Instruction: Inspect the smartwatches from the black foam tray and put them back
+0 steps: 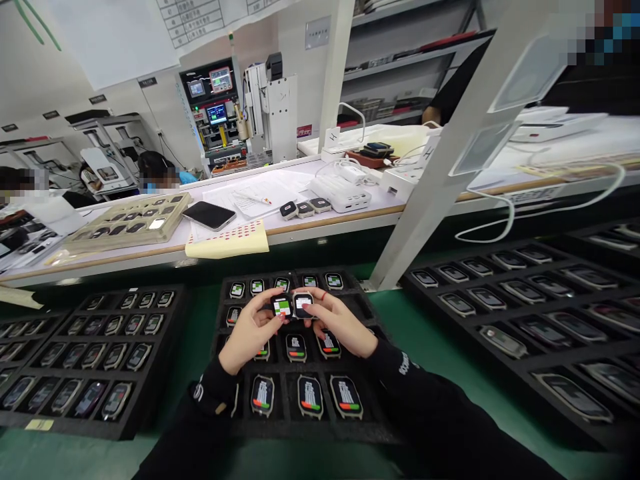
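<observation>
My left hand (253,328) grips a dark-cased smartwatch (282,307), its thumb at the lower edge of a lit screen with white and green blocks. Right beside it, my right hand (345,323) holds a silver-cased smartwatch (303,305), the thumb lying over its lit white screen. Both are held over a black foam tray (280,430) whose pockets carry several strapless watches. In the nearer rows, a watch (310,395) shows text with a red and green bar. Watches in the back row, such as this one (333,281), show white and green blocks.
More foam trays of watches stand left (145,373) and right (450,360) on the green surface. Behind are a shelf with a phone (210,215), small watches (305,209), a white charger (345,193) and a beige tray (130,220). A slanted metal post (425,200) rises at right. Other people sit beyond.
</observation>
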Motion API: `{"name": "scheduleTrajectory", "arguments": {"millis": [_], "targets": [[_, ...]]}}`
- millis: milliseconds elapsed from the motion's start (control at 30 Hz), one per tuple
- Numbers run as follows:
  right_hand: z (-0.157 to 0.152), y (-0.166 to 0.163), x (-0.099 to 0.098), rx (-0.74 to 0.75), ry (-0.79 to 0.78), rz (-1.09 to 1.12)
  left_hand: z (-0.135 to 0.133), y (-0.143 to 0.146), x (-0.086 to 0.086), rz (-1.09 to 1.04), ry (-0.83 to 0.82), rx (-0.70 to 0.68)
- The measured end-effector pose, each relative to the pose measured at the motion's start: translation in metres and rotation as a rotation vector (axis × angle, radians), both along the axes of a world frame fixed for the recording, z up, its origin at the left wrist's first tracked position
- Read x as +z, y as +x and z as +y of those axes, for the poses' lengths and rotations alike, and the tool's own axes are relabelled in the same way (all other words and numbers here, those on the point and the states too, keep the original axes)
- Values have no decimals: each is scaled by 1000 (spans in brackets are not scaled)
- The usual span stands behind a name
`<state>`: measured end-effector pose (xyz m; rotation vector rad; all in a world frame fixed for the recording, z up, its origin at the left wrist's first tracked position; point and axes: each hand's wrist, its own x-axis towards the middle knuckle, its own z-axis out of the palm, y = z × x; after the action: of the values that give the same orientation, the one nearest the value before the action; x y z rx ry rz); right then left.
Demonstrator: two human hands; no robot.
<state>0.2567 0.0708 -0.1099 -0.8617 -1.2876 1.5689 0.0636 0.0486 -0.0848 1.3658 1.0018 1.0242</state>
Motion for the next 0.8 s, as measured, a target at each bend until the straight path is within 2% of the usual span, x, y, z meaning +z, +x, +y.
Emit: {"name": "scheduleTrajectory", "arguments": {"millis": [133,433,667,800], "targets": [[-1,0,1,-1,-6,-4,2,-1,-3,-4,16,50],[-1,0,-3,-14,11,-13,2,-3,-4,-22,21,5],[-1,-4,-1,-59,38,-56,-1,0,-2,-20,38,20],[-1,-5,-1,-74,1,-45,1,2,-3,-6,24,62]]}}
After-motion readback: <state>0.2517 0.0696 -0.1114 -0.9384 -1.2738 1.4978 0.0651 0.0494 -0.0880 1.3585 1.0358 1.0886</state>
